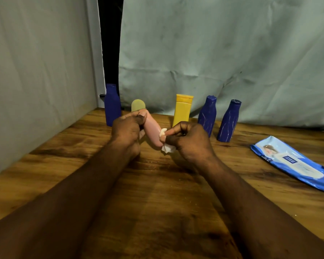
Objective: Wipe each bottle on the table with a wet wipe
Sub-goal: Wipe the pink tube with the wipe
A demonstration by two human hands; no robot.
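Pink plastic bottle (152, 130) with a rounded olive-green cap (138, 105) is held slanted over the brown wooden table (157, 202), over its far half and about midway between the left and right edges, with the cap toward the far edge and the base toward the near edge. The left hand (127, 129) grips the bottle's upper half, fingers curled round it and the thumb lying just below the cap. The right hand (189, 141) pinches a crumpled white wet wipe (166, 148) between thumb and curled fingers and presses it against the bottle's lower end; bits of the wipe show above and below the fingertips. Whether the bottle's base touches the table I cannot tell. Both bare forearms reach in from the near edge. 4 more bottles stand on their bases in a row along the far edge. A tall dark blue plastic bottle (112, 107) stands at the far left corner, just behind the left hand. A yellow plastic bottle with a flat yellow cap (182, 111) stands behind the right hand, partly hidden by it. To its right stand 2 dark blue bottles with pale streaks: the left streaked bottle (207, 116) near the right hand, the right streaked bottle (228, 122) just beside it, not touching. A flat blue and white plastic pack of wipes (295, 165) lies by the right edge, well apart from the bottles, slanting toward the near right corner. A pale grey-green cloth (213, 53) hangs behind the far edge.
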